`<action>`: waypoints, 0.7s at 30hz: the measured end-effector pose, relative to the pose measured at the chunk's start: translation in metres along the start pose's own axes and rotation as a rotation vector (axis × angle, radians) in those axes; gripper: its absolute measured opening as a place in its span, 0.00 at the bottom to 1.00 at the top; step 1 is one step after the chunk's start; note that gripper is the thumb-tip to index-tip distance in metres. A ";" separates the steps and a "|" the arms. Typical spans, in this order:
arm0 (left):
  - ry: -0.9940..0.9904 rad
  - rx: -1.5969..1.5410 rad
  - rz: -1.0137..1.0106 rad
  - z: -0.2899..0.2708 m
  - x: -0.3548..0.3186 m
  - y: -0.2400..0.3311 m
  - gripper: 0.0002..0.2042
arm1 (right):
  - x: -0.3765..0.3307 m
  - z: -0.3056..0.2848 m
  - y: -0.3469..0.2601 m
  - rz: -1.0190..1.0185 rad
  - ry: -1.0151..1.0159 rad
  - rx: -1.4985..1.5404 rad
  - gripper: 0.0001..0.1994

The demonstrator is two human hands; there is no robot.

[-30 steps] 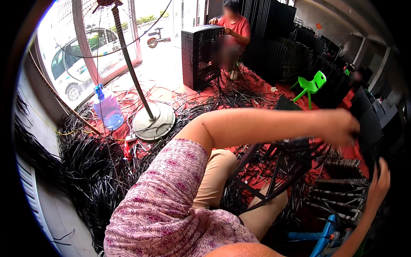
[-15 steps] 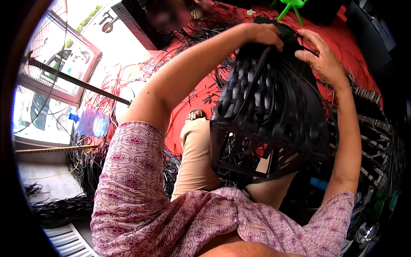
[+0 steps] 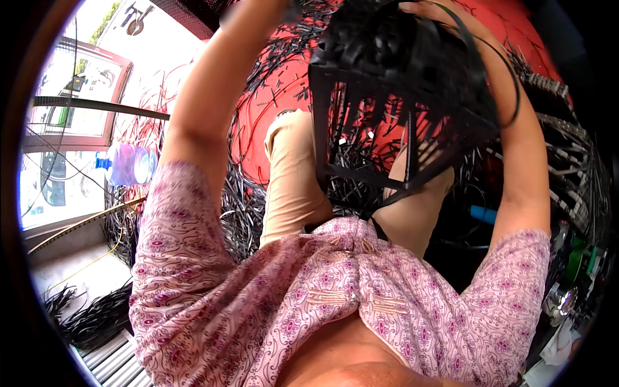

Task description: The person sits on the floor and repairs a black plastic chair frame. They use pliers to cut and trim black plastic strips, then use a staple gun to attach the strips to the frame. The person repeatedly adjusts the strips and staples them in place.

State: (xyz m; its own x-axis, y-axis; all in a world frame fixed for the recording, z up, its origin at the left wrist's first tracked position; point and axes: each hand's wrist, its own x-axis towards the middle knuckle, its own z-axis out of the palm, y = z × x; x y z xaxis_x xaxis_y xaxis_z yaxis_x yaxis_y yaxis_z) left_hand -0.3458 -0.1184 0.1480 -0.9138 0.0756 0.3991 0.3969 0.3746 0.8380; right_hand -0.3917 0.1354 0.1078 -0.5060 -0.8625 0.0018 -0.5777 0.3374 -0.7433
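Observation:
A black basket [image 3: 387, 51] woven from flat strips is in front of me, tilted, over my knees. Its near part is an open black frame [image 3: 412, 151], through which the red floor and loose strips show. Against the basket's far right side, at the top edge, my right hand [image 3: 445, 11] grips it; its fingers are only partly visible. A loose black strip [image 3: 509, 71] loops out past my right forearm. My left forearm [image 3: 225, 64] reaches up and out at the top edge, apart from the basket, so my left hand is out of view.
Black strip scraps [image 3: 251, 213] lie in heaps on the red floor [image 3: 287, 97]. A clear blue water jug [image 3: 132, 164] and a dark bar [image 3: 103, 106] are at left. Bundled strips [image 3: 567, 161] lie at right, beside a blue cylindrical object [image 3: 483, 213].
The basket has moved up and away, showing more of its open frame. My left hand has left the basket and gone out past the top edge. My right hand moved up with the basket.

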 end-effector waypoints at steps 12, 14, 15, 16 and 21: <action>-0.516 0.858 0.450 0.079 -0.143 0.129 0.24 | -0.088 0.038 0.013 -0.160 0.782 0.721 0.13; -0.651 0.778 0.267 0.072 -0.136 0.136 0.23 | -0.160 0.061 0.012 -0.077 0.938 0.461 0.21; -0.628 0.818 0.295 0.069 -0.133 0.136 0.23 | -0.201 0.075 -0.008 0.087 1.007 0.415 0.21; -0.628 0.790 0.294 0.068 -0.130 0.137 0.24 | -0.246 0.086 -0.014 0.168 1.011 0.179 0.21; -0.561 0.706 0.385 0.079 -0.131 0.134 0.24 | -0.487 0.144 -0.022 0.798 1.488 -0.284 0.18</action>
State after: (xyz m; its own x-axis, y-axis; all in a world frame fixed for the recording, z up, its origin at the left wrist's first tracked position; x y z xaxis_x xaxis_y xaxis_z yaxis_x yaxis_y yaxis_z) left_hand -0.1796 -0.0056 0.1782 -0.7133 0.6684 0.2108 0.7008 0.6850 0.1993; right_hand -0.0401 0.4937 0.0266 -0.7238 0.5525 0.4134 0.0914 0.6705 -0.7363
